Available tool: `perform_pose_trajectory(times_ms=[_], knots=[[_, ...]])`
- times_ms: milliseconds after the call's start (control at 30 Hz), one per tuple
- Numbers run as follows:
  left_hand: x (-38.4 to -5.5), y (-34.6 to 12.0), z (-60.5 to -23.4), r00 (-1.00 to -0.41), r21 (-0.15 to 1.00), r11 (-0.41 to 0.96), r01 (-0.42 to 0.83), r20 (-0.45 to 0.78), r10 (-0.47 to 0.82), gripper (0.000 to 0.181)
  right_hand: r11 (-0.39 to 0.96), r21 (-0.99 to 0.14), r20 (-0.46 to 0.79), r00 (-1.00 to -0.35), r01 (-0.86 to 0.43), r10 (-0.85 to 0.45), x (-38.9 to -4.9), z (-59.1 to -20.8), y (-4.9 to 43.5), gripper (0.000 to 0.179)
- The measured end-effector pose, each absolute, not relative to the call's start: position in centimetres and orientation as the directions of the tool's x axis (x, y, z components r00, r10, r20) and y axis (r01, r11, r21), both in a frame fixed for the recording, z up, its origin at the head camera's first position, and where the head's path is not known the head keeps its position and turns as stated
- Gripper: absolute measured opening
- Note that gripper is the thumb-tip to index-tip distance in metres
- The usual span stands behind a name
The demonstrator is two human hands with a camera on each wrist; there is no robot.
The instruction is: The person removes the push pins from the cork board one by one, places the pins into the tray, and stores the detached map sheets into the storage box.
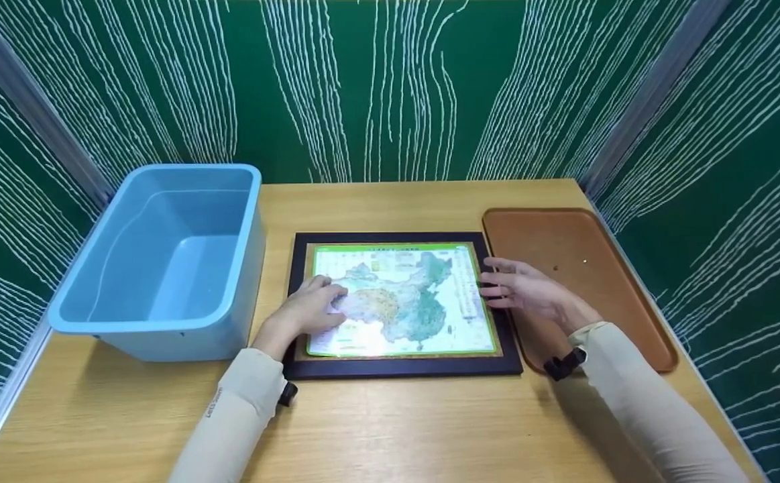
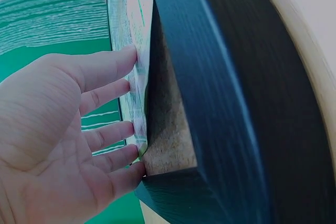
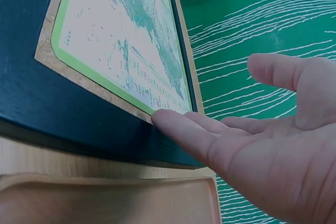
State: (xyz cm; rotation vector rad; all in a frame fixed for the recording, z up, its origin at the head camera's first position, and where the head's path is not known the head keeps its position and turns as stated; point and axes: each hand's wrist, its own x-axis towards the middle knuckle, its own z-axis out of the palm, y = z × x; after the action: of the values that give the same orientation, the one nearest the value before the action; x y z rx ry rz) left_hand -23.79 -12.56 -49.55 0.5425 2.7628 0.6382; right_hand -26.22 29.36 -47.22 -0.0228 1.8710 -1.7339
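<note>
A map sheet (image 1: 406,295) with a green border lies on a cork board (image 2: 170,148) inside a black frame (image 1: 403,367). My left hand (image 1: 310,310) rests its fingertips on the map's left side, fingers spread and fairly straight. In the left wrist view the sheet's near edge stands slightly off the cork. At the frame's right side, my right hand (image 1: 530,290) reaches in with extended fingers. In the right wrist view a fingertip (image 3: 161,116) is at the map's green edge, and the thumb is held away. Neither hand grips the sheet.
A blue plastic tub (image 1: 245,268) stands on the wooden table (image 1: 390,429) to the left. To the right lies a brown tray (image 1: 597,302) with a couple of tiny specks on it, close against the frame. Green walls with white lines enclose the table.
</note>
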Motion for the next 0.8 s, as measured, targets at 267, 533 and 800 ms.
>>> perform_pose_trajectory(times_ms=[267, 533, 800], knots=[[-23.62, -12.57, -49.43, -0.894, 0.472, 0.822, 0.318, -0.139, 0.425, 0.049, 0.125, -0.909, -0.414, -0.83, 0.397, -0.374, -26.3, -47.36, 29.32, 0.078], [-23.79, -12.43, -49.58, -0.896, 0.459, 0.831, 0.313, -0.148, 0.419, 0.05, 0.07, -0.912, -0.399, -0.838, 0.403, -0.372, -26.35, -47.64, 29.5, 0.076], [-23.75, -12.56, -49.55, -0.9, 0.464, 0.832, 0.304, -0.147, 0.411, 0.05, 0.006, -0.908, -0.397, -0.855, 0.419, -0.335, -26.32, -47.87, 29.48, 0.064]])
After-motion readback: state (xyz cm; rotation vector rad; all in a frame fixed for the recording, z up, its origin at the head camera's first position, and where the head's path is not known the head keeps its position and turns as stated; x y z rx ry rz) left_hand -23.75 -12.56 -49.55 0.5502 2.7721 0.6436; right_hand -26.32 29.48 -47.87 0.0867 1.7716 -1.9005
